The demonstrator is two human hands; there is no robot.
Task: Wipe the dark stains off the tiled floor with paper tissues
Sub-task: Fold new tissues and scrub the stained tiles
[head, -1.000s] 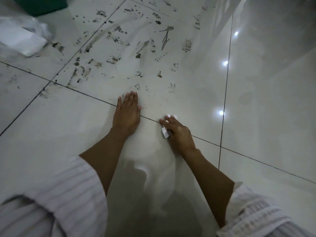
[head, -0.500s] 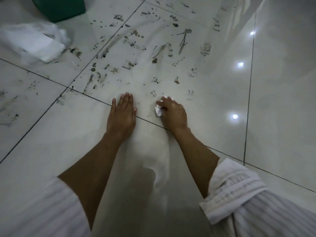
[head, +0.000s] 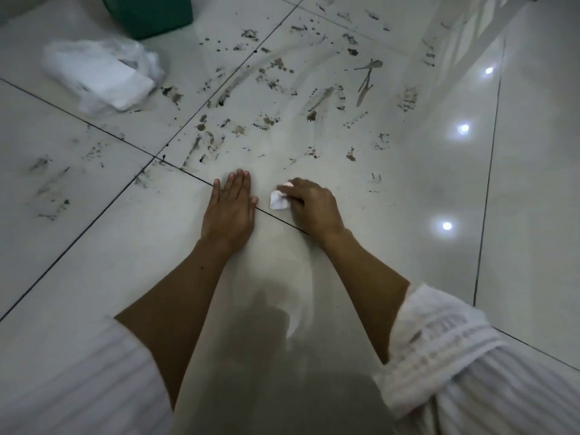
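Right hand [head: 314,205] pinches crumpled tissue [head: 278,200], pressed to floor [head: 94,262] just past dark grout line; fingers curled round it. A second ago same hand sat nearer, right on grout line; since moved forward toward stains [head: 270,120]. Left hand [head: 230,208] flat on floor, fingers straight, together, place unchanged. Stains unchanged, spread beyond both hands. Tissue pack [head: 100,73] near green bin [head: 150,11], far-left floor.

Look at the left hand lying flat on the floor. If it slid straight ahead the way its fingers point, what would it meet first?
Probably the dark stains just beyond the fingertips of the left hand; nothing solid lies nearer on the floor.
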